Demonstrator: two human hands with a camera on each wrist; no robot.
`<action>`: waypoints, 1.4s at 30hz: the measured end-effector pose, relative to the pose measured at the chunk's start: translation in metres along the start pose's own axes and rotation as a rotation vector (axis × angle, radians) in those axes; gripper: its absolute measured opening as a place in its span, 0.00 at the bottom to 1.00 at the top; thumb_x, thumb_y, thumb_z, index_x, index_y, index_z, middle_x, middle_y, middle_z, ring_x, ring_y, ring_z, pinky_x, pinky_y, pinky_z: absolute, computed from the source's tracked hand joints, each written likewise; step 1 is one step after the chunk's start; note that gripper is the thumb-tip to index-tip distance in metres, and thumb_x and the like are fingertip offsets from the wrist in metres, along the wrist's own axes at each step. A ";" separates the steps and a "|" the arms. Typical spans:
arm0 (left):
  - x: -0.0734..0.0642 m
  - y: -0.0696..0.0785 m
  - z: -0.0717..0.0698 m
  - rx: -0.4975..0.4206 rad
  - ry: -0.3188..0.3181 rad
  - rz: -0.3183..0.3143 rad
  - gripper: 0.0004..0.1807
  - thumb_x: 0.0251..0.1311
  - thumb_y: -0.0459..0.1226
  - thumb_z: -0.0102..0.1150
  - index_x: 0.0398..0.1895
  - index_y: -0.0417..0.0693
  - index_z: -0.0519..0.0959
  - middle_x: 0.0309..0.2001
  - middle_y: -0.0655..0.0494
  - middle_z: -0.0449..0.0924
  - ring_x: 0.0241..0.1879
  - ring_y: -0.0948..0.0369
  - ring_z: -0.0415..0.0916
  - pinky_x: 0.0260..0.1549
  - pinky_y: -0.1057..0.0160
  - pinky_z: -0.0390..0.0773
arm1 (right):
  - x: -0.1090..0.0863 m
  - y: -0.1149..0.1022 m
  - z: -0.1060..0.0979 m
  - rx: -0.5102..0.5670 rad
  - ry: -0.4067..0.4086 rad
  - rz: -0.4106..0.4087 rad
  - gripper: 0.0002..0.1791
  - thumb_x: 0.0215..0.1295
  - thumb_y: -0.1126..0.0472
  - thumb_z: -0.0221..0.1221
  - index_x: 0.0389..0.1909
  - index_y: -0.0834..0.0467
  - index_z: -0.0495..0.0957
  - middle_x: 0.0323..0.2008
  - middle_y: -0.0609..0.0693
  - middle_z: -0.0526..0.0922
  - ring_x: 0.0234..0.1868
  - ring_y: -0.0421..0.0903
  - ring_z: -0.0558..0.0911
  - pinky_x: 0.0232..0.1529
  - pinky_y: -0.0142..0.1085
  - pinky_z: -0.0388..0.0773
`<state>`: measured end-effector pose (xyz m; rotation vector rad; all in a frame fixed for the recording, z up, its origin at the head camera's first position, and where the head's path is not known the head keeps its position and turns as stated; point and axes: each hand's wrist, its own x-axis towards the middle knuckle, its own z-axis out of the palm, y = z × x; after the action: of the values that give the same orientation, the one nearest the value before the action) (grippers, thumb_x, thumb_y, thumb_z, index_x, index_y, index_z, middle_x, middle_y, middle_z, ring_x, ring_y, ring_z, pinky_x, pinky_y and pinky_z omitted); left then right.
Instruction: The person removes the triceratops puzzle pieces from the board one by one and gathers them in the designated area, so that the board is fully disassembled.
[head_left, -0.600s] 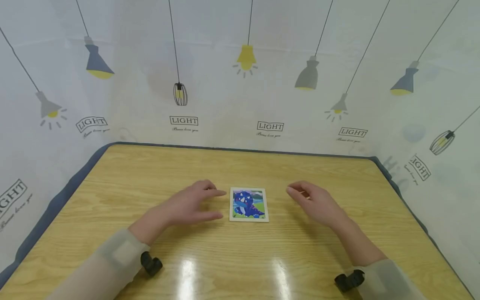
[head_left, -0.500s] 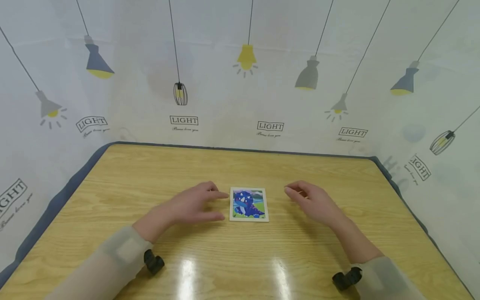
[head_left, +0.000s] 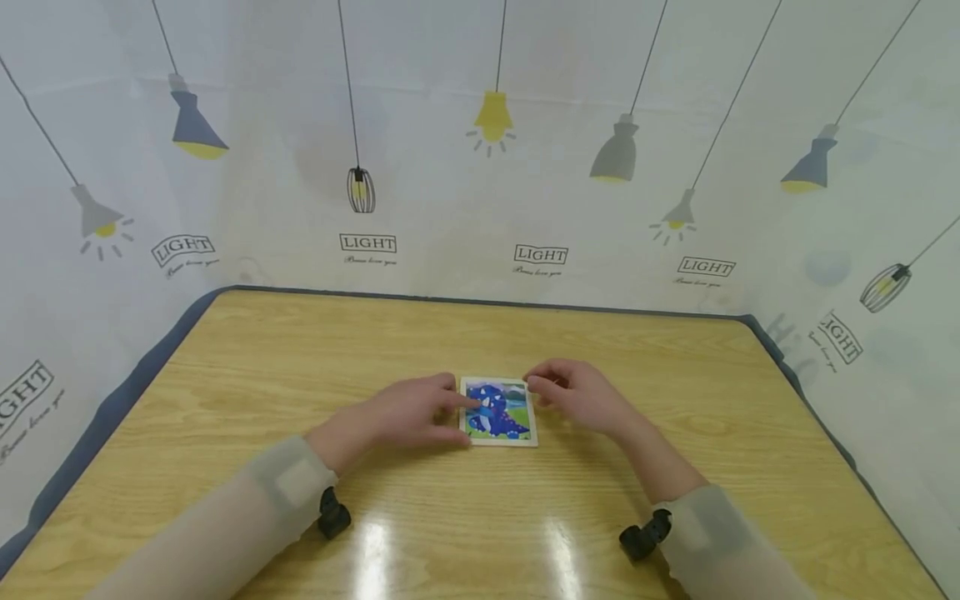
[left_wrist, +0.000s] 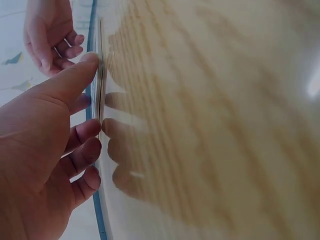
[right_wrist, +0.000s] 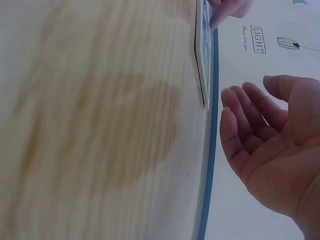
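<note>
1. Though both hands are in close, the dinosaur picture board (head_left: 506, 417) shows well: roughly mid wood-grain tabletop (head_left: 465, 517), looks flat, person's side = 6 o'clock.
2. L hand (head_left: 420, 414), at the board's 9 o'clock: index finger out over the pic, thumb at the 7–8 o'clock corner. Thumb & index spread apart, other fingers bent; no firm pinch that I can see.
3. R hand (head_left: 581, 396), approx. 2 o'clock of the board: fingers loosely curved, thumb well off them, nothing held. Tips just beside the corner; R wrist view shows a gap.
4. Poss. trouble: tabletop's glossy, so a one-sided push from L hand could skid or spin the board toward 3 o'clock, b/c R hand isn't bracing it.
5. Also, the board's thin. If nails can't get under the edge, fingers may slip off, or one side may tip up & drop back.
</note>
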<state>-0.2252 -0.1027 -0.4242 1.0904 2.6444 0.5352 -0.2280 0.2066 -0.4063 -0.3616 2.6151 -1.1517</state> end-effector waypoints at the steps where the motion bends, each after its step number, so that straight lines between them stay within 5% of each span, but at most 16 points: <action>1: 0.001 0.000 0.001 -0.003 -0.006 -0.008 0.33 0.72 0.60 0.68 0.75 0.60 0.80 0.44 0.60 0.73 0.39 0.64 0.69 0.39 0.63 0.72 | 0.002 -0.002 0.001 0.002 -0.003 0.005 0.21 0.85 0.44 0.58 0.63 0.54 0.85 0.48 0.51 0.89 0.47 0.48 0.86 0.44 0.41 0.82; 22: 0.004 -0.009 0.004 -0.117 -0.008 -0.030 0.30 0.70 0.58 0.71 0.72 0.63 0.82 0.44 0.58 0.72 0.39 0.62 0.68 0.38 0.63 0.68 | 0.059 -0.017 0.036 -0.003 -0.124 -0.078 0.10 0.78 0.54 0.66 0.55 0.47 0.89 0.45 0.48 0.86 0.46 0.46 0.82 0.49 0.39 0.79; 42: 0.003 -0.009 0.004 -0.150 -0.001 -0.020 0.30 0.71 0.58 0.71 0.71 0.62 0.83 0.43 0.58 0.71 0.39 0.62 0.67 0.38 0.63 0.66 | 0.062 -0.018 0.044 0.044 -0.149 -0.005 0.12 0.76 0.58 0.69 0.55 0.48 0.92 0.53 0.45 0.93 0.55 0.43 0.87 0.69 0.51 0.79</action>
<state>-0.2313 -0.1054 -0.4317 1.0190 2.5637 0.7159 -0.2688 0.1444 -0.4300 -0.4284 2.4584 -1.1358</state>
